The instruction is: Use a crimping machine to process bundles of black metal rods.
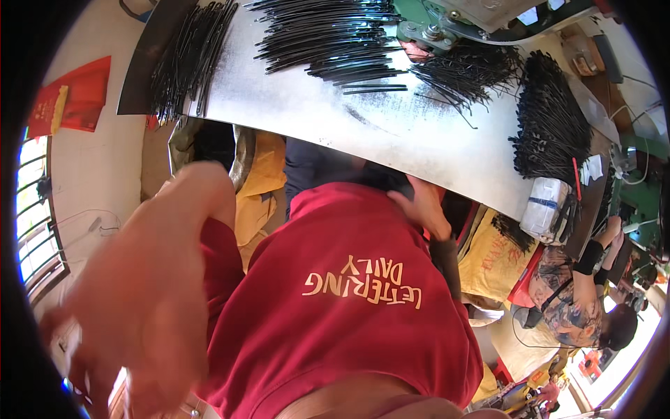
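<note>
Metal table (447, 140): a broad grey sheet, its near edge running in front of the seated person.
Co-worker (569, 300): a person in a patterned top, beyond the table's right end.
Red shirt (335, 237): worn by the seated person, just off the table's near edge.
Yellow sack (488, 262): lower than the table, near its right end.
Green machine (426, 35): at the table's far side, right of its middle.
Black rods (321, 38): thin, in several piles on the table, from its left end to its right.
Left hand (132, 335): raised, well apart from the table's near edge, blurred; I cannot tell how its fingers stand.
Right hand (427, 206): beside the table's near edge, against the shirt; thumb apart, other fingers unclear.
White packet (544, 209): blue-banded, at the table's right end.
Red stick (577, 178): slim, at the table's right end, just beside the packet.
</note>
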Action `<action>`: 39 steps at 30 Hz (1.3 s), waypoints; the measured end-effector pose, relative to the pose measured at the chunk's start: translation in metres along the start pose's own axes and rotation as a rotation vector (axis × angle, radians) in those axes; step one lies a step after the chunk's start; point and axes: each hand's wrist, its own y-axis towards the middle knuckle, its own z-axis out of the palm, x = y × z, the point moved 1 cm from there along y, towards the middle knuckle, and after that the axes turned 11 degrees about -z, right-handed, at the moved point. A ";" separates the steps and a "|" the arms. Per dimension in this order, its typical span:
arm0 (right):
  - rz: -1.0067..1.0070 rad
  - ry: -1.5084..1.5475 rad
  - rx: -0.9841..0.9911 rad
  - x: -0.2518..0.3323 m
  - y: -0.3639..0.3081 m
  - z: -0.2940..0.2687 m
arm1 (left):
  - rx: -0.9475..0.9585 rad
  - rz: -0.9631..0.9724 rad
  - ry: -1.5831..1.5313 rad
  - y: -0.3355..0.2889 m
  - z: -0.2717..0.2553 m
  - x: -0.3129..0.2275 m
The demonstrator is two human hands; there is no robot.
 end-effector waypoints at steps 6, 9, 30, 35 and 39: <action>-0.163 0.314 0.388 0.046 -0.014 -0.088 | 0.982 -1.205 0.256 -0.147 0.015 -0.009; -0.022 0.245 0.096 0.050 0.036 -0.117 | 1.106 -1.085 0.329 -0.213 0.027 -0.002; -0.235 -0.239 -0.075 0.033 0.153 -0.100 | 1.130 -0.934 0.468 -0.264 0.032 0.004; -0.141 -0.273 -0.202 0.023 0.129 -0.117 | 1.205 -0.987 0.517 -0.258 0.047 0.007; -0.060 -0.418 -0.308 0.015 0.102 -0.153 | 1.189 -0.991 0.586 -0.252 0.050 0.009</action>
